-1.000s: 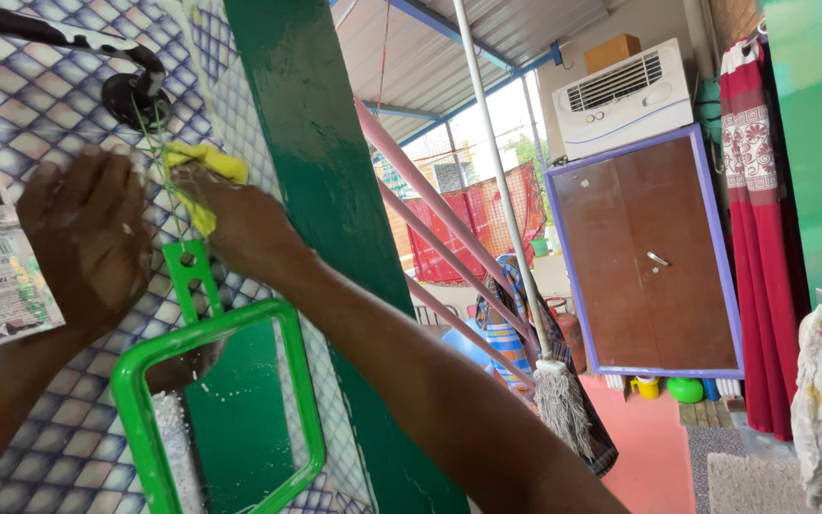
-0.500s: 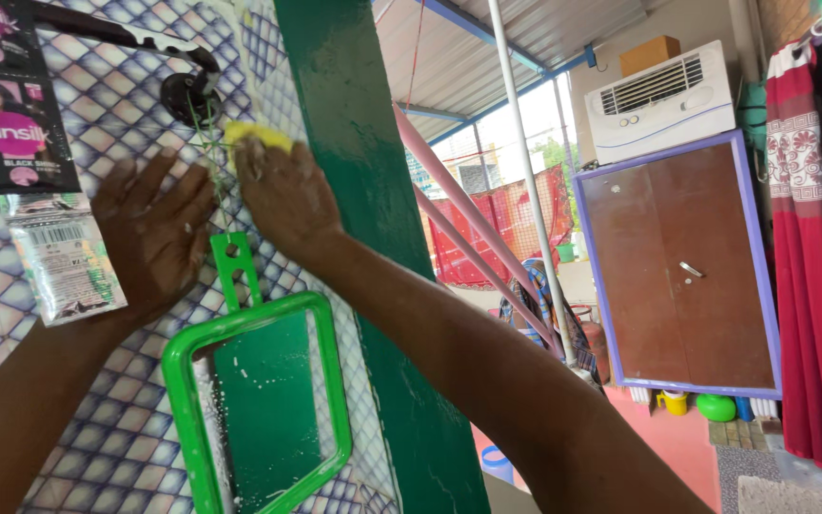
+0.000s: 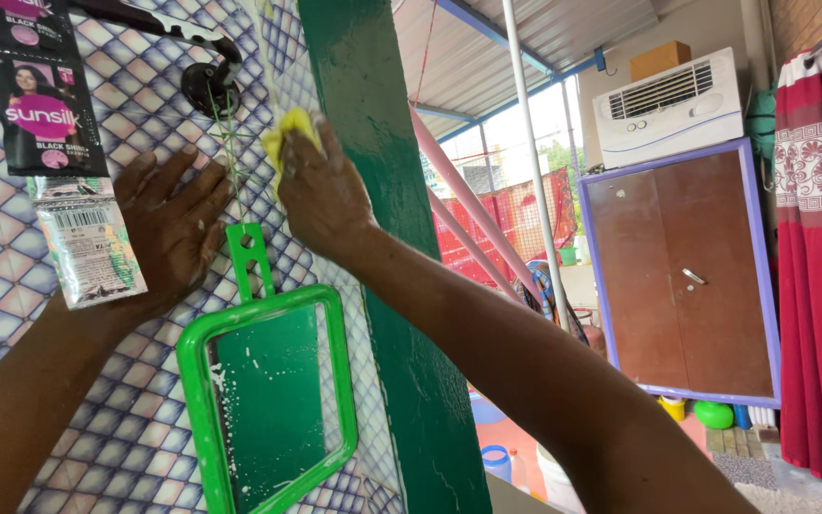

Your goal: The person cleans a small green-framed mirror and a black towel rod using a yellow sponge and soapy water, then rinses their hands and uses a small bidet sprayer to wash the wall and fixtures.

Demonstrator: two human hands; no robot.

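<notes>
Sponge [image 3: 289, 133] in right hand [image 3: 323, 195] — wall-pressed

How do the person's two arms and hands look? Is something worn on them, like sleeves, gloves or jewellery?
Both forearms are bare as far as the head view shows: no sleeves, gloves, watch or bracelet. The left hand and the right hand wear no rings that can be seen. Both hands look wet, with small white flecks like soap foam on their backs and fingers. The upper arms are out of view.

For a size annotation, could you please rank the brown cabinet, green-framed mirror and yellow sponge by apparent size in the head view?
1. Brown cabinet, though farther off.
2. Green-framed mirror, near the camera.
3. Yellow sponge, mostly hidden under the right hand.
</notes>
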